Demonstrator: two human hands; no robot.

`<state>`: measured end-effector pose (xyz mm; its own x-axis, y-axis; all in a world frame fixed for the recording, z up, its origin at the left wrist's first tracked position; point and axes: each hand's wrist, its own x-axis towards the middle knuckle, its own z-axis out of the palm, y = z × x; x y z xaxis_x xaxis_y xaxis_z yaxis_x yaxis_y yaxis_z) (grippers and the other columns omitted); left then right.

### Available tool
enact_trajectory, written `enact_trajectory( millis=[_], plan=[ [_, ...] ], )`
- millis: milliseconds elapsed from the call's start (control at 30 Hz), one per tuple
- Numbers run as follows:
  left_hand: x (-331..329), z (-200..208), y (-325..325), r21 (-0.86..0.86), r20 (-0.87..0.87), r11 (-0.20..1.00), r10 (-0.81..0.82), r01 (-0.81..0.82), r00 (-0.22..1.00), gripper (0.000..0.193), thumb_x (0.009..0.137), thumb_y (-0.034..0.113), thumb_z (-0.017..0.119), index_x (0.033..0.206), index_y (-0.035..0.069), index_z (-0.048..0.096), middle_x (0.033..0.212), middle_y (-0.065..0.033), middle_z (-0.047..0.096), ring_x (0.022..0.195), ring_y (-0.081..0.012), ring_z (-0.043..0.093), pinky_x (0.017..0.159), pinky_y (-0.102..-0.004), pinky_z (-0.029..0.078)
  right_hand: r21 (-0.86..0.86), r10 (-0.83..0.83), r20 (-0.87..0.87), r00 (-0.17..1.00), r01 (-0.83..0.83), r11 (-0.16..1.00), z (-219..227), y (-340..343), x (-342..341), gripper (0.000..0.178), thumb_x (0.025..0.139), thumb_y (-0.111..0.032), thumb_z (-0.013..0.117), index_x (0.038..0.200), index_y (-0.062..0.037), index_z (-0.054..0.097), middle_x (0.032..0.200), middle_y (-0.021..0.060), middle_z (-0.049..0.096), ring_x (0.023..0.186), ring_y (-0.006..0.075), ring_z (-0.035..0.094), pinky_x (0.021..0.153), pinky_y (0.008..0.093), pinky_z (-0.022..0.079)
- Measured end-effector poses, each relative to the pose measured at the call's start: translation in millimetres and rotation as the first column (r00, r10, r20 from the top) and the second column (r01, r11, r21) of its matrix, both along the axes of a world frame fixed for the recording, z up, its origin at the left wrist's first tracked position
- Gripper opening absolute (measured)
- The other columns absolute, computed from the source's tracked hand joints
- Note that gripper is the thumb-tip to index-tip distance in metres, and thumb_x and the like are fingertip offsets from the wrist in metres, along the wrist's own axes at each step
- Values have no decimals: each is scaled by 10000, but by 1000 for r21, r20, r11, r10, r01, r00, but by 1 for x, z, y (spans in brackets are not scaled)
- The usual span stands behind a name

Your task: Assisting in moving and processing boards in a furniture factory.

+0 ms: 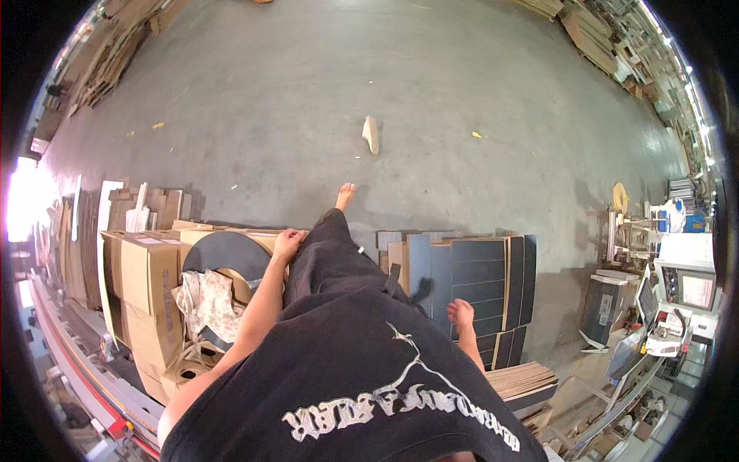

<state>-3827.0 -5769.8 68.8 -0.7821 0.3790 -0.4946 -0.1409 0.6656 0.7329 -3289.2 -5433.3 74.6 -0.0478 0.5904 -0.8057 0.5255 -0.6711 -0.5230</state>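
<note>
My left hand (289,245) is beside the thigh of my dark trousers (319,258), its fingers bent together at the cloth. Whether it pinches the fabric or only rests against it is hidden. Away from my right side, my right hand (461,313) hangs with loosely curled, parted fingers and nothing in it. It is above a stack of dark grey panels (479,273). My bare foot (345,198) reaches forward over the concrete floor. Farther ahead lies a single beige shoe (371,135), apart from the foot.
Cardboard boxes (138,273) stand at my left, with a dark round panel (225,254) and a patterned cloth (209,300) on them. Thin boards (523,383) are stacked at lower right. A workstation with a screen (693,291) stands far right. Flattened cardboard (115,58) lines the far left.
</note>
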Motion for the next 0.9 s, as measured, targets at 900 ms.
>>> enact_trajectory(
  millis=[900],
  plan=[
    [-496,9,371,-209,314,968,-68,139,947,362,940,341,669,1095,15,653,892,-114,698,711,-188,674,633,-335,577,-285,-53,-37,998,40,958,-53,234,-418,349,941,-286,600,1229,-88,604,994,76,709,800,191,684,666,396,586]
  ],
)
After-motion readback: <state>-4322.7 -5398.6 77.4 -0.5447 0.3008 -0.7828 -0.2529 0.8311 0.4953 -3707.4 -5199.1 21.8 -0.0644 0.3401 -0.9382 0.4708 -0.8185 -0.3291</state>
